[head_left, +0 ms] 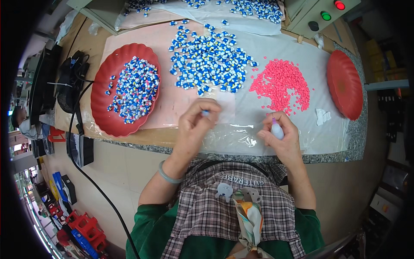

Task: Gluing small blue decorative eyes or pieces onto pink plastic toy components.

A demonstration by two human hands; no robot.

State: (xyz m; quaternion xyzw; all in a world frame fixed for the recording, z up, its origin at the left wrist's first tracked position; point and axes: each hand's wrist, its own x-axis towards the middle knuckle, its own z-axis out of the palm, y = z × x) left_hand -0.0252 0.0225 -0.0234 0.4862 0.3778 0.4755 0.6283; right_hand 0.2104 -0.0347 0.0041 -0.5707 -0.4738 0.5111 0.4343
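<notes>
My left hand (196, 121) is closed in a pinch on a small blue-and-white piece (205, 113), above the front of the table. Beyond it spreads a pile of similar blue-and-white pieces (211, 60), some with yellow spots. My right hand (282, 136) grips a small white squeeze bottle (277, 130) with a purple neck and a thin tip pointing away from me. Just past that tip lies a heap of tiny pink pieces (284, 82). To the left, a red scalloped tray (101, 93) holds many blue-and-white pieces with pink bits on them.
Another red scalloped tray (345, 86) stands at the right edge, with a crumpled white scrap (322, 116) beside it. A box with red and green lights (325, 16) is at the back right. A black cable (82, 170) hangs off the table's left side.
</notes>
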